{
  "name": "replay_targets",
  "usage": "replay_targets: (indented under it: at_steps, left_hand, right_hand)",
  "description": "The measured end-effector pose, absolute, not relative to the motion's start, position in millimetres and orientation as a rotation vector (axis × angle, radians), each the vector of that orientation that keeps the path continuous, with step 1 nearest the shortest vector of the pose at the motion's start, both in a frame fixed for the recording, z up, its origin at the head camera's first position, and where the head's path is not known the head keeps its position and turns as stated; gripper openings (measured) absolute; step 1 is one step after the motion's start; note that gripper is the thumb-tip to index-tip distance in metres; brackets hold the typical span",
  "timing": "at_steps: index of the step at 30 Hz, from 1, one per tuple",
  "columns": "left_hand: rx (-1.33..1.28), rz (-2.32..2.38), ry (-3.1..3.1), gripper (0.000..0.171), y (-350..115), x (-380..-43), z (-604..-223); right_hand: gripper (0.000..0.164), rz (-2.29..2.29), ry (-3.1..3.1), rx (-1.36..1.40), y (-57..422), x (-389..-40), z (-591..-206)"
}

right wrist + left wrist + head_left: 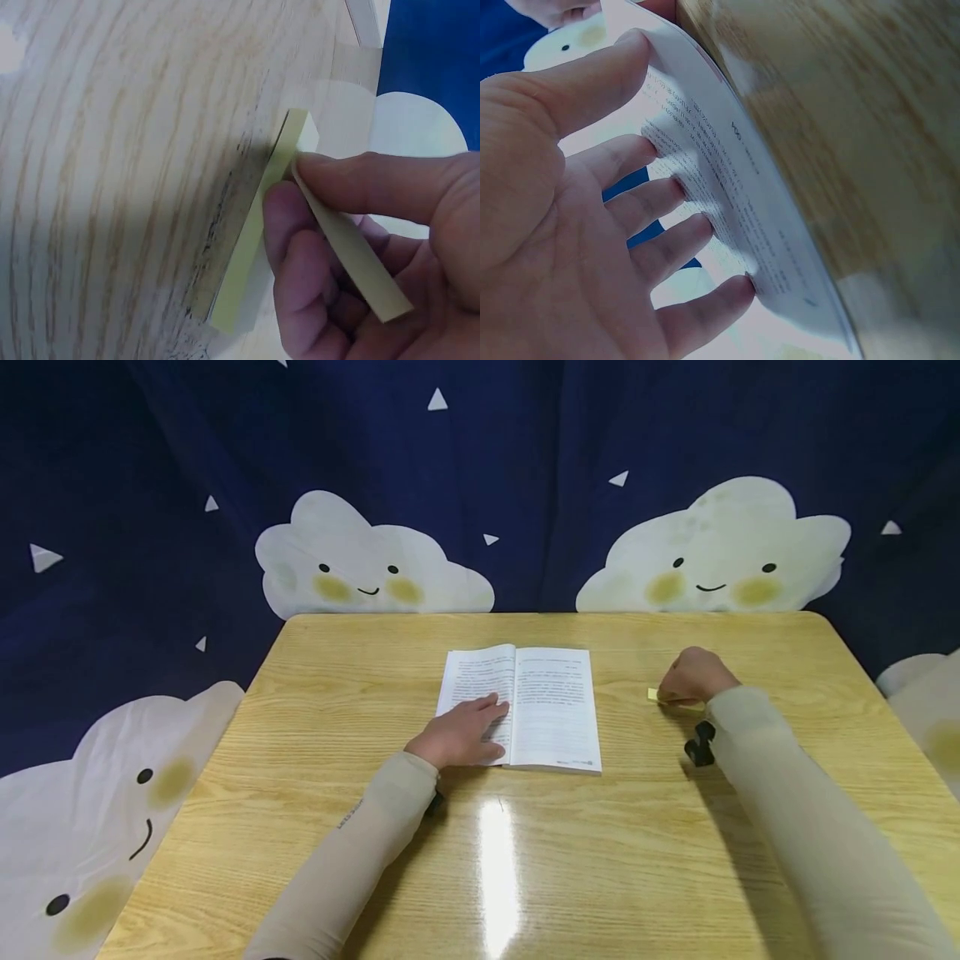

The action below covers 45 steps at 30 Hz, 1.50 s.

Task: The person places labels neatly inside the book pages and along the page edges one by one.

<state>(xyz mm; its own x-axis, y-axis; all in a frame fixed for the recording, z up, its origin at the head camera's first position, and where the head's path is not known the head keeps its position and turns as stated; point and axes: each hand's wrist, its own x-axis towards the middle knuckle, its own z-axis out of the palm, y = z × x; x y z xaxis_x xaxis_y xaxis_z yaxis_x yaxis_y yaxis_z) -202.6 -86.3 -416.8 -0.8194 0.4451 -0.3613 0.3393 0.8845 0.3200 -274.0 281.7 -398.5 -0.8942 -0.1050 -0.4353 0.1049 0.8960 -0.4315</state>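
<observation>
An open book (557, 710) lies on the wooden table, printed pages facing up. My left hand (463, 732) rests on its left page with the fingers spread; in the left wrist view the fingertips (697, 225) touch the printed page (727, 187). To the right of the book, my right hand (693, 677) is over a small yellow sticky note pad (652, 694). The right wrist view shows the thumb and index finger of my right hand (360, 217) pinching a narrow yellow sticky note (364, 274), its lower end hanging free beside the pad (259, 232).
The light wooden table (360, 693) spreads around the book, with a bright glare streak in front of it. Behind stands a dark blue curtain (525, 460) with white clouds and triangles. A dark wrist camera (701, 744) sits at my right cuff.
</observation>
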Motion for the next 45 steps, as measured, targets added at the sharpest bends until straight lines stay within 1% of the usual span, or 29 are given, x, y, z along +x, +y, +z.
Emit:
replay_targets:
  at_steps: [5, 16, 23, 31, 37, 42, 45]
  left_hand:
    - [0.561, 0.334, 2.619, 0.072, -86.3, -202.9, -416.6]
    - [0.568, 0.338, 2.622, 0.071, -84.8, -202.7, -414.7]
    - [0.566, 0.335, 2.619, 0.071, -84.4, -203.3, -414.9]
    - [0.569, 0.342, 2.617, 0.072, -85.7, -204.2, -416.6]
    - [0.572, 0.348, 2.615, 0.071, -85.5, -204.6, -416.0]
    - [0.559, 0.35, 2.611, 0.071, -84.9, -204.1, -415.4]
    - [0.558, 0.349, 2.613, 0.071, -84.6, -203.6, -414.8]
  right_hand:
    - [0.04, -0.585, 2.592, -0.028, 282.3, -275.8, -396.7]
    - [0.039, -0.603, 2.562, -0.021, 285.1, -276.1, -396.4]
    - [0.034, -0.626, 2.56, -0.016, 284.1, -274.9, -395.6]
    - [0.035, -0.616, 2.55, -0.027, 287.4, -277.8, -397.3]
    - [0.025, -0.594, 2.569, -0.036, 287.7, -279.2, -397.6]
    - [0.029, -0.563, 2.569, -0.057, 287.8, -279.0, -397.1]
    - [0.029, -0.567, 2.566, -0.058, 287.9, -278.6, -397.1]
